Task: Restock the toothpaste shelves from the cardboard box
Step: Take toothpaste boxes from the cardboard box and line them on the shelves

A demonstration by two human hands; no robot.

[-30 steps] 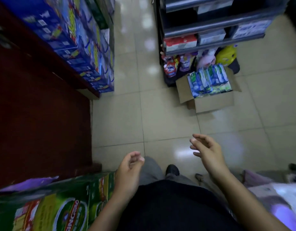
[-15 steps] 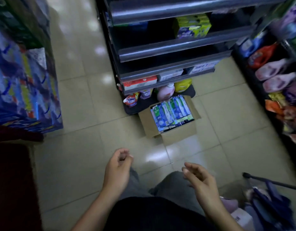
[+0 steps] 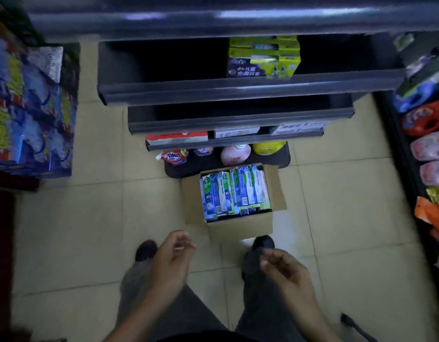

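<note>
Right now, the dark shelves [image 3: 238, 87] stand behind the cardboard box [image 3: 240, 228]. The tiled floor [image 3: 77, 230] lies under the box. A big stack of blue packs [image 3: 31, 114] stands well off to the left of the box. A row of bottles [image 3: 428, 149] runs well off to its right.

The cardboard box sits on the floor with its top open, just in front of the lowest shelf. The toothpaste packs [image 3: 233, 196] are inside it. They stand on end, pressed close together, in blue, white and green. Some green and purple packs [image 3: 263, 58] sit on a shelf high behind the box.

The left hand [image 3: 171, 262] hangs in the air on the near side of the box, a bit to the left. The right hand [image 3: 285, 272] hangs on the near side too, a bit to the right. Both hands have softly bent fingers and hold nothing. The hands are apart and do not touch the box.

A pink bottle [image 3: 235, 154] and a red pouch [image 3: 174, 156] sit just behind the box.
</note>
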